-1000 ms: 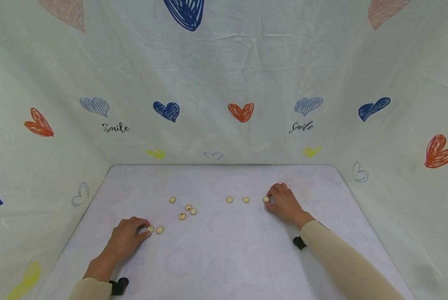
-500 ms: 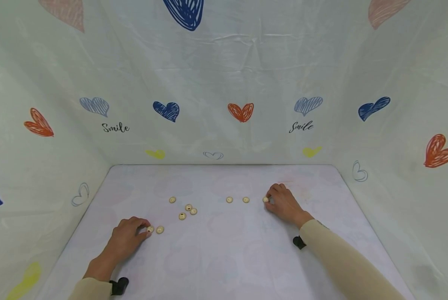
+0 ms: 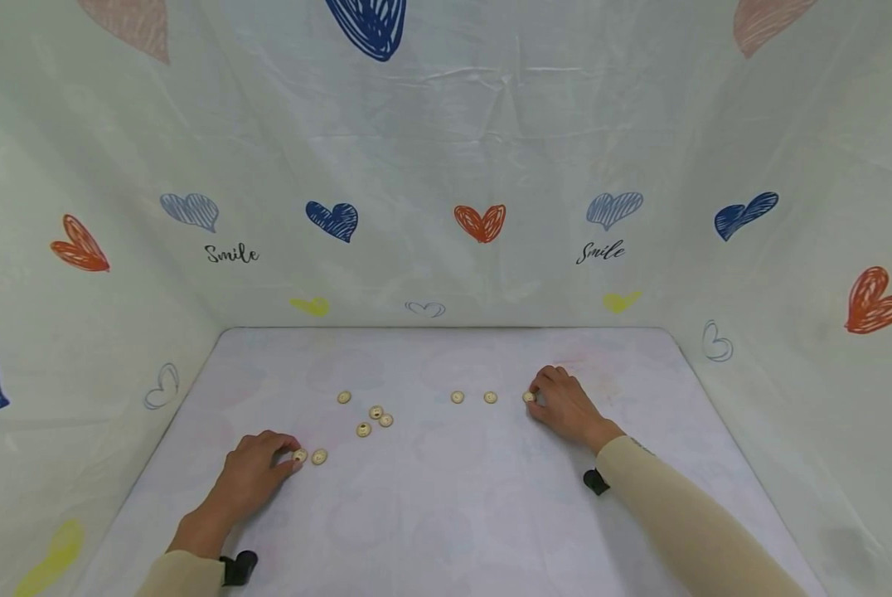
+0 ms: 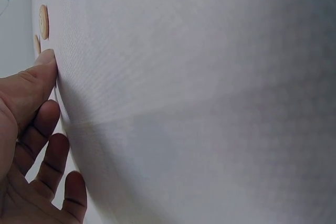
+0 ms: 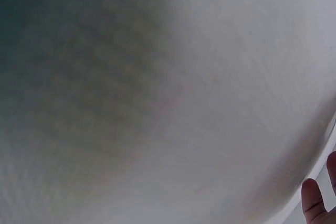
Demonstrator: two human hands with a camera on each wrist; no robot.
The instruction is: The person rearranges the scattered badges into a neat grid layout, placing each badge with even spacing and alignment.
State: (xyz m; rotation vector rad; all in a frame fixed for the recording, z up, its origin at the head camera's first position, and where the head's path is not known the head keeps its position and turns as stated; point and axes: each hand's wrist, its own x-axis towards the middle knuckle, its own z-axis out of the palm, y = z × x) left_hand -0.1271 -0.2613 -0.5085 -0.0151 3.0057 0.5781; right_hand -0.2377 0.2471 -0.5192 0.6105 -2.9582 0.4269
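In the head view, my left hand (image 3: 250,471) pinches a pale wooden button (image 3: 300,455) between thumb and forefinger at the left of the table. Just right of it lies a second button (image 3: 319,457). My right hand (image 3: 565,405) grips another wooden button (image 3: 529,398) by its edge, fingers curled above and thumb below. That button lines up in a row with two others, a middle button (image 3: 490,398) and a left one (image 3: 457,398). The left wrist view shows my thumb (image 4: 46,59) beside the buttons; the right wrist view shows only fingertips (image 5: 313,198).
Between the hands, a loose group of buttons (image 3: 363,429) lies left of centre, with a single button (image 3: 344,398) behind it. A white table (image 3: 446,514) bears everything. White sheeting (image 3: 446,166) printed with hearts hangs at the back and both sides.
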